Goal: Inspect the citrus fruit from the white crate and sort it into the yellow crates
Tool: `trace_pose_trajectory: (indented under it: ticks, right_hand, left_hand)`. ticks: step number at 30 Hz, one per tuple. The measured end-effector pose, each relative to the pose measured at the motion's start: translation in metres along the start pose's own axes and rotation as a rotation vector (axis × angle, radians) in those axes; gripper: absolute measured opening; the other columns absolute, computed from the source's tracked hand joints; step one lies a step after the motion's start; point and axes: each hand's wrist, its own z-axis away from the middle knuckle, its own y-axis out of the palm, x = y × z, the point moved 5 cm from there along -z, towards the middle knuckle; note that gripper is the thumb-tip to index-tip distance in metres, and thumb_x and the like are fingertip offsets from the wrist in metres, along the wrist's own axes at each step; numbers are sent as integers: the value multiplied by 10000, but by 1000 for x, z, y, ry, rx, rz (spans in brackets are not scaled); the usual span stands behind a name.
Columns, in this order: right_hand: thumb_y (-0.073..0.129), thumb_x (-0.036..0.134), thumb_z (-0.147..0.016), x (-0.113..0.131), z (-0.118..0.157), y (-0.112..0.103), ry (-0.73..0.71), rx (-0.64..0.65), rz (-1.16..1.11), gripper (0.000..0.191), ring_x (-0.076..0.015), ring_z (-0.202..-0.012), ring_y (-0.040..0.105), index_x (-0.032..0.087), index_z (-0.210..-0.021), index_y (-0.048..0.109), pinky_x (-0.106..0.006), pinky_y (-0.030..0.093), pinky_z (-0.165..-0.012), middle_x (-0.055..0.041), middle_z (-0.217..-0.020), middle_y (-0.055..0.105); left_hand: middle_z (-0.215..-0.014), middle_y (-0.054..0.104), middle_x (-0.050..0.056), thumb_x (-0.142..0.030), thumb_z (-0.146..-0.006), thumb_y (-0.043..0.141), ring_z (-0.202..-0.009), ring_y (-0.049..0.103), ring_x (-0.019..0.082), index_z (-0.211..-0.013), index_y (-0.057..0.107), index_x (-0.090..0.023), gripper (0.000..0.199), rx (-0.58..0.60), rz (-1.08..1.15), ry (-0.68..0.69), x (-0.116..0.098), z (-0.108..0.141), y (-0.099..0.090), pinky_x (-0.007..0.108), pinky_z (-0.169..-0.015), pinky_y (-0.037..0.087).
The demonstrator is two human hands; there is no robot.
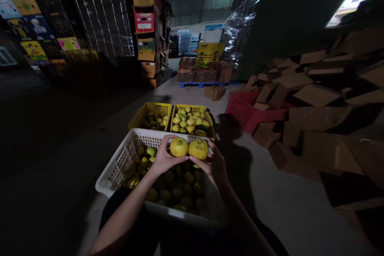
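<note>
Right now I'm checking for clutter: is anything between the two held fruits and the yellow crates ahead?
Nothing visible. The left hand holds one yellow fruit, the right hand the other fruit, above the white crate's far rim. The yellow crates sit open-topped just beyond that rim.

Bare floor (pixel 69 156) lay open left of the white crate (pixel 120 164). Straight ahead, two yellow crates (pixel 150 109) stood close behind its far rim, blocking that way. To the right, past a strip of floor, red crates (pixel 249 114) and piled boxes (pixel 315 116) crowded in.
</note>
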Motion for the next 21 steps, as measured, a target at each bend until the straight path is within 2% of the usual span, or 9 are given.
trace_pose_trajectory:
  ticks: [3, 8, 11, 14, 17, 21]
  right_hand:
    - [862, 304, -513, -1, -6, 7, 32, -21, -49, 633, -241, -886, 702, 267, -1086, 595, -394, 583, -783, -25, -990, 728]
    - [875, 279, -494, -3, -13, 15, 14, -63, 14, 693, -254, -1003, 667, 293, -1094, 529, -405, 568, -824, -58, -1169, 665]
    - [882, 257, -496, -7, -16, 18, -1, -56, -25, 648, -263, -985, 665, 287, -1020, 503, -400, 569, -790, -71, -1133, 658]
    - [877, 238, -517, -10, -16, 20, 28, -31, -94, 618, -251, -960, 667, 288, -1004, 500, -387, 564, -783, -52, -1105, 653]
    - [861, 217, -549, -5, -15, 21, 61, 4, -179, 571, -213, -960, 661, 291, -999, 517, -364, 550, -828, -7, -1079, 646]
    - [829, 239, -605, 2, -14, 20, 165, 62, -253, 476, -196, -964, 649, 284, -1006, 576, -340, 529, -851, 14, -1049, 672]
  left_hand:
    - [-1135, 594, 88, -380, -595, 864, -1057, 586, 251, -1107, 544, -212, 626, -36, -42, 26, 4, -3, -4, 394, -951, 466]
    - [-1166, 591, 95, -353, -623, 853, -1093, 573, 256, -1140, 568, -215, 607, -56, -24, 59, 6, -6, -14, 393, -975, 451]
    - [-1189, 589, 99, -352, -609, 861, -1110, 570, 256, -1149, 579, -212, 625, -62, 3, 38, 4, -7, -17, 377, -978, 450]
    - [-1213, 580, 95, -341, -568, 881, -1050, 599, 234, -1148, 558, -214, 676, -68, 117, -36, 6, -9, -16, 346, -907, 494]
    - [-1138, 612, 72, -332, -543, 889, -1023, 608, 218, -1091, 563, -206, 650, -81, 262, -99, 12, -12, -14, 326, -876, 518]
    - [-1134, 647, 76, -399, -602, 847, -1025, 635, 243, -1096, 603, -195, 587, -84, 481, -339, 25, -10, -9, 345, -837, 558]
